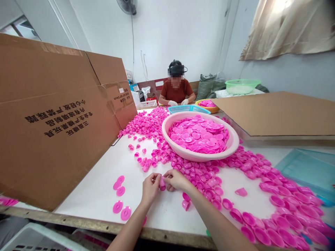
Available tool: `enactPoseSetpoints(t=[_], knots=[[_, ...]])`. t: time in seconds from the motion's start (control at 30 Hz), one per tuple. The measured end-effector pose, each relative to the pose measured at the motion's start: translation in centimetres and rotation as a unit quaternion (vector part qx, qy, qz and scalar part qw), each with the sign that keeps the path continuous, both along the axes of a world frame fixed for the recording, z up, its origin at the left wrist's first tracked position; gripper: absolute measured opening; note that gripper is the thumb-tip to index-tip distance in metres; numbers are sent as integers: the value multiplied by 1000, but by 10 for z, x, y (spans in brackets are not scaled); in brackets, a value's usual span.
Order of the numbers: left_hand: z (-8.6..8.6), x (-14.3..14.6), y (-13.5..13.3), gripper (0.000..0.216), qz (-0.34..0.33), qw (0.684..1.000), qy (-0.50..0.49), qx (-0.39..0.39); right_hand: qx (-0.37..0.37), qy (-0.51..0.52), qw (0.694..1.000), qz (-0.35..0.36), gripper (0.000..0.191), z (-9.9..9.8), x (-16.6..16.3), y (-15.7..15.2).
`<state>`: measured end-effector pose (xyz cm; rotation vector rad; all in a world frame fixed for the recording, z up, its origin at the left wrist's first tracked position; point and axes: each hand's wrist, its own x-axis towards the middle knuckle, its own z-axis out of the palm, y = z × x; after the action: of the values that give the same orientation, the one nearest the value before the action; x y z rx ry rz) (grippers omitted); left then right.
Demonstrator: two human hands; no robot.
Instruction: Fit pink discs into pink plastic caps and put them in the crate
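My left hand (151, 190) and my right hand (177, 180) meet above the white table, both closed with fingertips pinched on a small pink plastic cup (162, 182). Fingers cover part of it, so its exact shape is hard to make out. Just right of my hands, loose pink cups (186, 205) lie on the tabletop. To the left are several flat pink discs (126, 213), like little saucers. Beyond my hands stands a pale pink basin (170, 144) heaped with more pink discs (196, 134).
A large cardboard box (57, 122) walls off the left side. Many pink cups (285, 209) spread along the right. A cardboard sheet (282, 115) and a clear blue tray (309, 170) lie right. A blue basket (188, 110) stands behind the basin, before a seated, gloved person (176, 91).
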<state>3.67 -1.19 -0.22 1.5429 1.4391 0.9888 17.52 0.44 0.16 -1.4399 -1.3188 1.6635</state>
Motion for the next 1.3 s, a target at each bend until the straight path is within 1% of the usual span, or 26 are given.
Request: enactPoseSetpoints(t=[0.1, 0.2, 0.37, 0.47, 0.57, 0.63, 0.7, 0.73, 0.83, 0.93, 1.03, 1.13, 1.23, 1.3], knots=[[-1, -3, -1, 32, -4, 999, 33, 4, -7, -6, 1000, 4, 13, -4, -1, 0], [-3, -5, -1, 28, -6, 993, 119, 21, -8, -35, 999, 11, 15, -9, -2, -1], [-4, -1, -6, 31, -20, 965, 263, 7, -14, -67, 998, 8, 9, -7, -8, -4], [-3, 1, -10, 35, -40, 946, 322, -3, -20, -98, 995, -4, 8, -5, -12, -7], [1, 0, -6, 35, -44, 927, 372, -5, -10, -129, 992, -11, 7, -5, -16, -6], [5, 0, 4, 30, -49, 921, 384, -31, -15, -134, 991, -5, 5, -6, -16, -5], [9, 1, 17, 28, -43, 925, 373, -54, -25, -127, 992, 5, 6, -8, -16, -3], [10, 4, 22, 29, -31, 929, 366, -49, -29, -121, 992, 9, 6, -9, -16, -3], [8, 14, 31, 29, 24, 928, 370, 28, -27, -118, 993, 15, 4, -11, -13, -2], [1, 22, 30, 29, 32, 919, 389, 60, -23, -136, 990, 36, 4, -9, -9, -1], [-3, 23, 28, 30, 17, 914, 401, 54, -39, -150, 986, 65, 10, -3, -5, 1], [-3, 21, 30, 29, 3, 919, 394, 35, -58, -164, 981, 89, 18, 4, -4, 3], [-1, 19, 28, 28, 29, 922, 382, 60, -61, -169, 979, 99, 22, 6, -6, 2], [0, 21, 25, 30, 43, 921, 377, 84, -50, -165, 981, 93, 20, 4, -7, -2]])
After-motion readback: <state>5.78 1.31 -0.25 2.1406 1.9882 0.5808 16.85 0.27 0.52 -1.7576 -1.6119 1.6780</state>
